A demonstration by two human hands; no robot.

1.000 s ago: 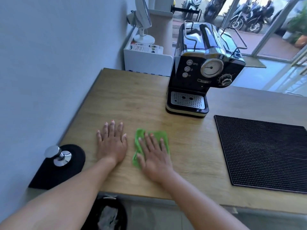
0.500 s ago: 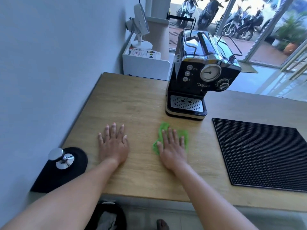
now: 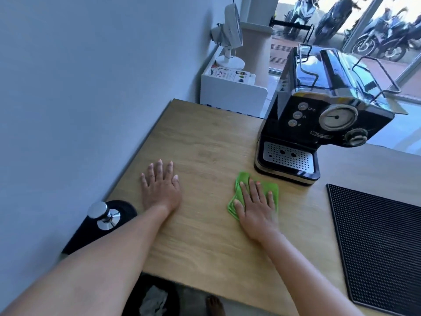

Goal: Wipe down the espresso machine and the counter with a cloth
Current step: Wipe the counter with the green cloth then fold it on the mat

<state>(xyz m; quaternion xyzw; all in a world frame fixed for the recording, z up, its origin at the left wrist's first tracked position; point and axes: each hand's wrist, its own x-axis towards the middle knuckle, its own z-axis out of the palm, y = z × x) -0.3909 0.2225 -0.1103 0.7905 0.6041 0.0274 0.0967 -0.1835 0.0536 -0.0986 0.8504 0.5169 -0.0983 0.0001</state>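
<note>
Cloth (image 3: 244, 176) under flat right hand (image 3: 256, 209); leaflet (image 3: 230, 75) reads "Thai".

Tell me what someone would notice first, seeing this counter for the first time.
The bright green cloth, pressed flat under the right hand on the wooden counter, stands out most, just in front of the espresso machine. That glossy black machine with its round gauge dominates the counter's far side. The left hand lies flat on bare wood further left, near a metal tamper by the wall.
</note>
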